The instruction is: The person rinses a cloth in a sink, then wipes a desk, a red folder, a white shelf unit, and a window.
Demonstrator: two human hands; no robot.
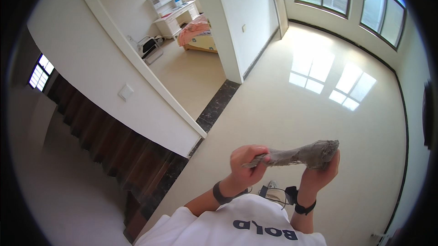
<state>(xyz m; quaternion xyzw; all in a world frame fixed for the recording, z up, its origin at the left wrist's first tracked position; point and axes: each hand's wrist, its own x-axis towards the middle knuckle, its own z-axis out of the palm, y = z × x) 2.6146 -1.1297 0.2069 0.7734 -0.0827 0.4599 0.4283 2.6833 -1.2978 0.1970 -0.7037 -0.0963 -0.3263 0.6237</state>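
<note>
A worn grey cloth (301,155) is stretched between my two hands, in front of my white shirt and above the tiled floor. My left hand (248,164) grips its narrow, twisted end, the fingers closed around it. At the thicker, bunched end with frayed edges, my right hand (323,174) holds the cloth from below and from the side; the cloth hides part of those fingers. Each wrist wears a dark band, and a dark cable with small black boxes hangs between my forearms.
Dark wooden stairs (113,143) descend at the left, beside a white wall with a switch (125,92). A doorway with a dark stone threshold (219,104) opens onto a room with a desk (176,18), a folding chair (150,48) and a bed (202,42). Windows are at the upper right.
</note>
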